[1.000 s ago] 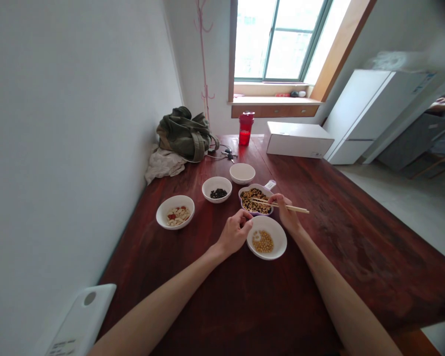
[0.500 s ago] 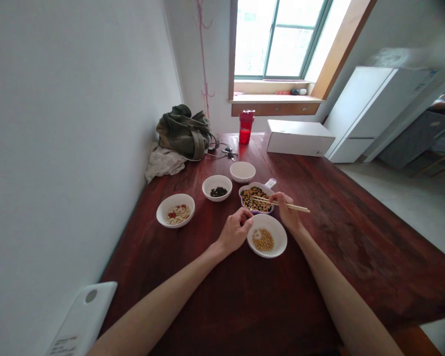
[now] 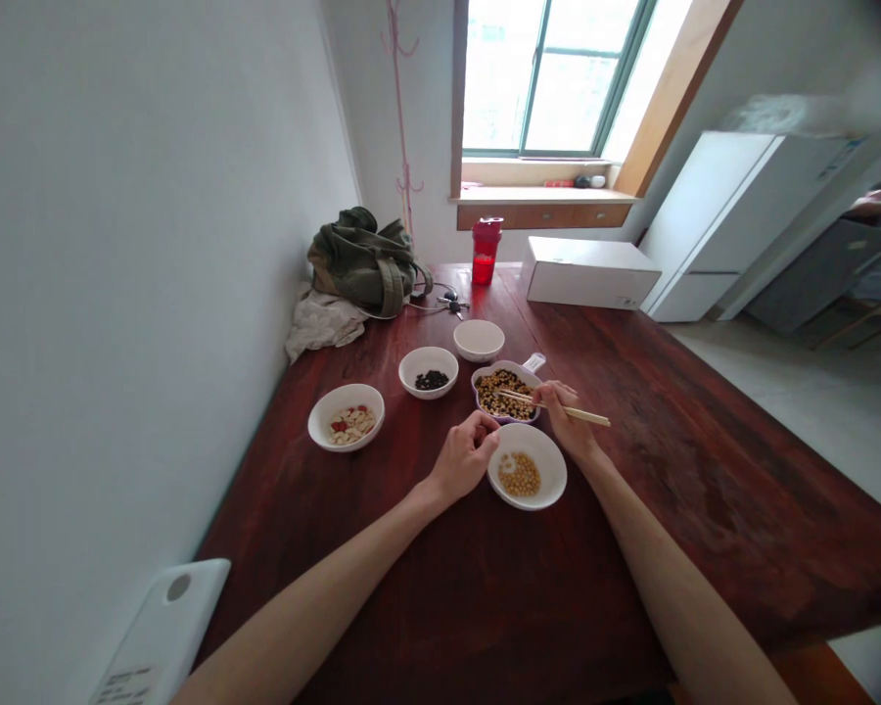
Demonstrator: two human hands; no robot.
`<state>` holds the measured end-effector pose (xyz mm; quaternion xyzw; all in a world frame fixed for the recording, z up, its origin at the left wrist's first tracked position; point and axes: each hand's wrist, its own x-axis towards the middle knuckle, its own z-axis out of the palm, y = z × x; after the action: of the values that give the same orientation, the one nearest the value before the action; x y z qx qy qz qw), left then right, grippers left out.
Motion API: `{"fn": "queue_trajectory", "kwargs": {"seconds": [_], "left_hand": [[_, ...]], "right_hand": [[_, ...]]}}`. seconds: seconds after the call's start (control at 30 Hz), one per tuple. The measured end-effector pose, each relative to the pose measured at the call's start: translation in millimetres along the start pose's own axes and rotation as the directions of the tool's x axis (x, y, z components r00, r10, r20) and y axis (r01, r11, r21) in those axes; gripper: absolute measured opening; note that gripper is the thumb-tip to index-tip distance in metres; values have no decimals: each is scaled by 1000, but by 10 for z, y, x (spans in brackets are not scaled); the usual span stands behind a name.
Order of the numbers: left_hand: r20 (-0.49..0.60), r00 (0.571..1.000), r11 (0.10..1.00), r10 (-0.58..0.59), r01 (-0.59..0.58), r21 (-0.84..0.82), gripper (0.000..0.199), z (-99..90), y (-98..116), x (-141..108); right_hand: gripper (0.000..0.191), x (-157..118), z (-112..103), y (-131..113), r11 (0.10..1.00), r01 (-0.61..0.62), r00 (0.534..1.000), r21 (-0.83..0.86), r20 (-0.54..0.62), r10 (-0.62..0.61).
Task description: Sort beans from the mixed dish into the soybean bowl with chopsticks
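My right hand (image 3: 564, 416) is closed around a pair of light chopsticks (image 3: 585, 415), whose tips reach into a purple-rimmed dish (image 3: 505, 394) of mixed dark and yellow beans. Directly in front of that dish is a white bowl (image 3: 550, 475) with yellow beans in it. At this bowl's upper left edge rests my left hand (image 3: 468, 456), fingers curled; whether they grip the rim is hard to see. A bowl with dark pieces (image 3: 430, 372) stands to the left, and farther left a bowl of pale and red pieces (image 3: 347, 417). Behind the dish sits an empty white bowl (image 3: 480, 340).
At the back of the dark red table (image 3: 382, 568) are a green bag (image 3: 363, 262), a cloth (image 3: 325, 320), keys (image 3: 453, 304), a red bottle (image 3: 486, 251) and a white box (image 3: 591, 272). A white device (image 3: 165, 632) is by the wall at lower left.
The chopsticks have shifted very slightly in my right hand, their back ends a little lower. My left hand keeps its place at the bowl.
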<state>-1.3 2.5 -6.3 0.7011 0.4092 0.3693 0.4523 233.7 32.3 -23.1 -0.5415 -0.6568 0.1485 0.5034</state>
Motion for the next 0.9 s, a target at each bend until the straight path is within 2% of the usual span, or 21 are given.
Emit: {"fn": "queue_trajectory", "kwargs": {"seconds": [0.17, 0.3, 0.43, 0.53, 0.63, 0.7, 0.8, 0.9], "left_hand": [[1, 1000, 1000, -1, 1, -14, 18, -1, 4, 0], [-1, 1000, 1000, -11, 11, -3, 17, -2, 5, 1], [-2, 1000, 1000, -5, 5, 4, 18, -2, 10, 1], [-5, 1000, 1000, -5, 5, -2, 18, -1, 12, 2], [-1, 1000, 1000, -16, 16, -9, 18, -1, 12, 4], [-3, 1000, 1000, -11, 11, -7, 17, -2, 13, 4], [-5, 1000, 1000, -2, 2, 1, 18, -3, 15, 3], [-6, 1000, 1000, -1, 1, 12, 18, -4, 13, 3]], "right_hand": [[51, -4, 11, -6, 998, -35, 999, 56, -23, 37], [50, 3, -2, 9, 972, -129, 989, 196, -49, 141], [50, 40, -61, 41, 875, -165, 975, 455, -60, 215], [53, 61, -148, 24, 773, -209, 971, 599, 31, 239], [54, 59, -230, -39, 718, -290, 956, 633, 159, 246], [54, 49, -257, -81, 710, -318, 948, 629, 200, 248], [55, 36, -246, -94, 700, -323, 946, 637, 200, 255], [53, 36, -190, -30, 686, -289, 953, 668, 131, 274]]}}
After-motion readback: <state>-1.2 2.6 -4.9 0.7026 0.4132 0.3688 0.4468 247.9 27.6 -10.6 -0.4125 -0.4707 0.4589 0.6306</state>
